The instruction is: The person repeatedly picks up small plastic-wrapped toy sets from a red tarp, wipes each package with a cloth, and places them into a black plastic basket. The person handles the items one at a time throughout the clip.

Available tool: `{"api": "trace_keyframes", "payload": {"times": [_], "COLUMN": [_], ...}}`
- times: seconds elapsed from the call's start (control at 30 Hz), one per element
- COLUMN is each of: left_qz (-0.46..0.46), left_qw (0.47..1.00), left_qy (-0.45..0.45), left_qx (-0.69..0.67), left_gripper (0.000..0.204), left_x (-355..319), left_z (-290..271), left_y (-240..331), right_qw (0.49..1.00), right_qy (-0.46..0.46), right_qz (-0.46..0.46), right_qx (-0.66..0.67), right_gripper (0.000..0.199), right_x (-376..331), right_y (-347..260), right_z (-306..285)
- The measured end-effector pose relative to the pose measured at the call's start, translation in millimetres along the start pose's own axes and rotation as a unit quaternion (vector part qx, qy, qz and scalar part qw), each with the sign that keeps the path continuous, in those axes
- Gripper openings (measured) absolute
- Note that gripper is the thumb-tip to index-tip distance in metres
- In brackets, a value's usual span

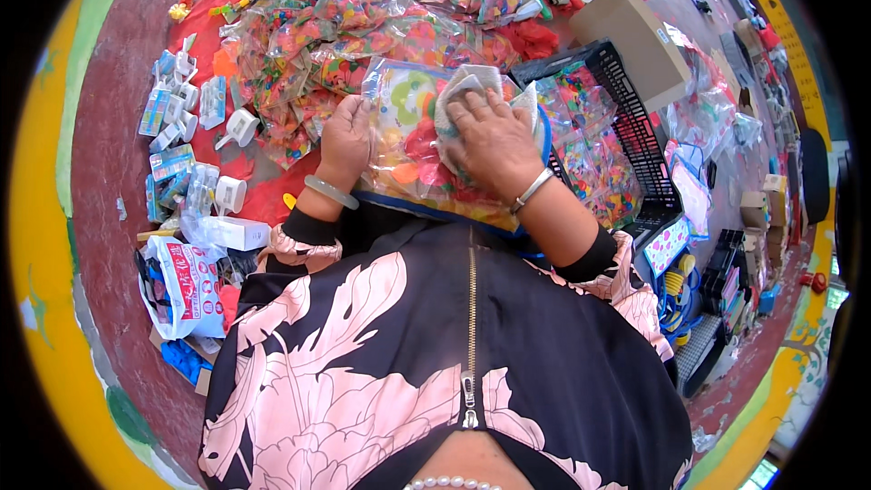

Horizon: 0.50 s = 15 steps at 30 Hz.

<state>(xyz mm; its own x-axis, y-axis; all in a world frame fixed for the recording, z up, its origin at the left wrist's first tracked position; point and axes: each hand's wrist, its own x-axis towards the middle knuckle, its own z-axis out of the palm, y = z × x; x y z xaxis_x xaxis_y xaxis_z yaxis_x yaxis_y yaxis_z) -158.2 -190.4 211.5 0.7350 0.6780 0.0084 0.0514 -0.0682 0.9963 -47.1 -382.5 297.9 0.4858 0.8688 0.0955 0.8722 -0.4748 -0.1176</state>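
A clear plastic bag with a blue edge and colourful pieces inside lies in front of my body. My left hand pinches its left edge between thumb and fingers. Over the bag's right part, my right hand presses a crumpled white cloth against the plastic. The right fingers are bent over the cloth, and part of it is hidden beneath them. Just beyond the bag is a large heap of small clear packets filled with bright multicoloured pieces.
Right of the bag stands a black plastic crate of similar packets, with a cardboard box behind it. To the left lie several white plastic items and a printed white carrier bag. Red sheeting covers part of the floor.
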Motion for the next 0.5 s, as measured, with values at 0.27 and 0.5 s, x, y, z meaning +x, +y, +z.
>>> {"api": "trace_keyframes", "payload": {"times": [0.27,0.5], "left_qz": [0.016,-0.02], "left_qw": [0.999,0.994], "left_qy": [0.01,-0.095], "left_qx": [0.026,-0.048], "left_gripper": [0.016,0.015], "left_x": [1.2,8.4], "left_z": [-3.8,-12.3], "left_y": [4.6,14.3], "right_qw": [0.997,0.988], "right_qy": [0.056,0.139], "right_qz": [-0.036,0.055], "right_qx": [-0.045,-0.027], "right_gripper": [0.041,0.032], "right_x": [-56.0,-76.6], "right_y": [19.8,84.2], "right_z": [4.9,-19.0]}}
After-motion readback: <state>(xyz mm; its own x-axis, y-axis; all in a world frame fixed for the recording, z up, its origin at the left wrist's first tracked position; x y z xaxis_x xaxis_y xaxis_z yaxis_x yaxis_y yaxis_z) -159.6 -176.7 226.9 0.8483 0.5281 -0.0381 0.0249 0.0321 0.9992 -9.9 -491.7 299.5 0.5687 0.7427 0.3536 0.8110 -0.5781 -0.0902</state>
